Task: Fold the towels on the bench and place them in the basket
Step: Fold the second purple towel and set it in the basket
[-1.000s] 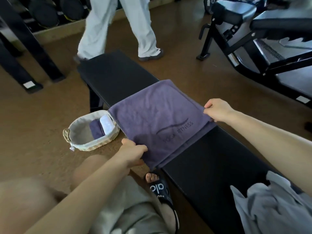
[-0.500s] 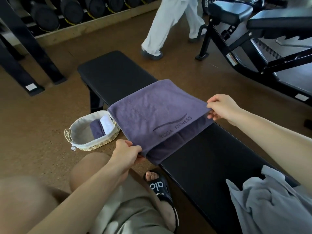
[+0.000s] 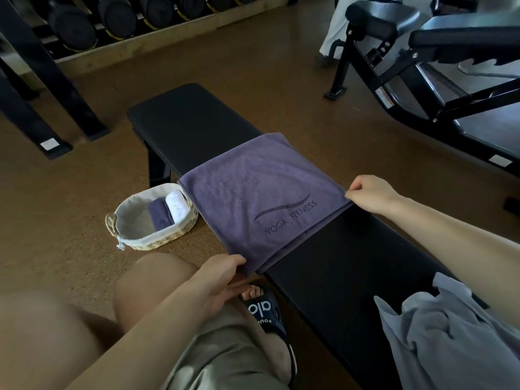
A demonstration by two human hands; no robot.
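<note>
Gym floor, brown rubber matting; black bench (image 3: 323, 277) runs diagonally through frame and is the reference for everything here. Purple towel (image 3: 253, 204) lies flat across the bench mid-length, already doubled: a lower layer shows along the near edge, so it looks part-folded. Left hand (image 3: 222, 274) pinches the near corner that overhangs the bench's left side, thumb on top, fingers curled under the cloth. Right hand (image 3: 368, 194) pinches the opposite near corner at the bench's right edge, fingers clamped on the hem. Both corners held at once, probably to keep the edge taut and square for the next fold away from the person. Basket (image 3: 126, 235) sits on the floor just left of the bench, beside the towel's left edge, with a folded purple towel and a white one inside; room left for more. A crumpled grey towel (image 3: 450, 342) waits on the bench's near end, unfolded. Dumbbell rack (image 3: 112, 21) beyond the bench's far end, another machine to its right. Far half of the bench is bare, so nothing blocks the fold. The person's knee and sandalled foot (image 3: 261, 311) sit close under the left hand.
</note>
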